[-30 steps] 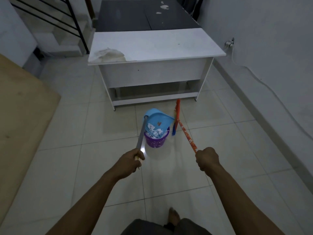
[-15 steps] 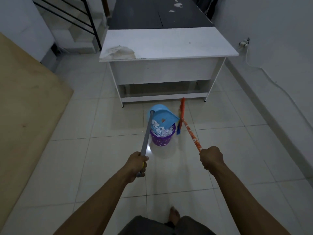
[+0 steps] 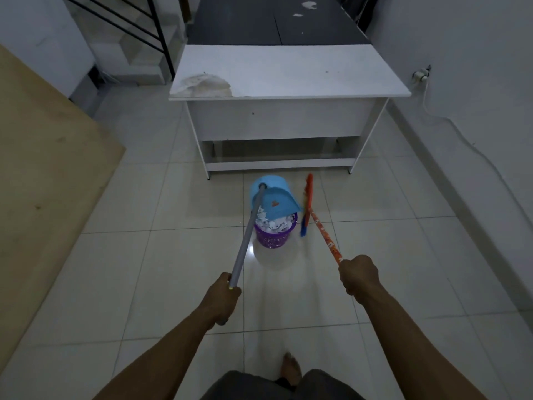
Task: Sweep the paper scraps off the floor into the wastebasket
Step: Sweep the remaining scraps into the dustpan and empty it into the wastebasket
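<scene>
A small purple wastebasket [image 3: 274,238] stands on the tiled floor, filled with white paper scraps [image 3: 272,223]. A blue dustpan [image 3: 274,197] is tipped over its far rim, on a long grey handle [image 3: 248,235] held by my left hand [image 3: 223,295]. My right hand [image 3: 359,274] grips the orange patterned stick of a broom [image 3: 324,235]. The broom's orange and blue head [image 3: 307,203] hangs just right of the basket.
A white desk [image 3: 288,73] stands just beyond the basket, with a dark table [image 3: 271,18] behind it. A tan board [image 3: 43,157] lies on the left. A wall and a cable [image 3: 476,145] run along the right. Stairs with a black railing [image 3: 135,27] are at the back left. My bare foot [image 3: 291,368] shows below.
The dustpan has tilted further over the basket and more scraps lie in it. My left hand has slid down the grey handle. The view has shifted slightly.
</scene>
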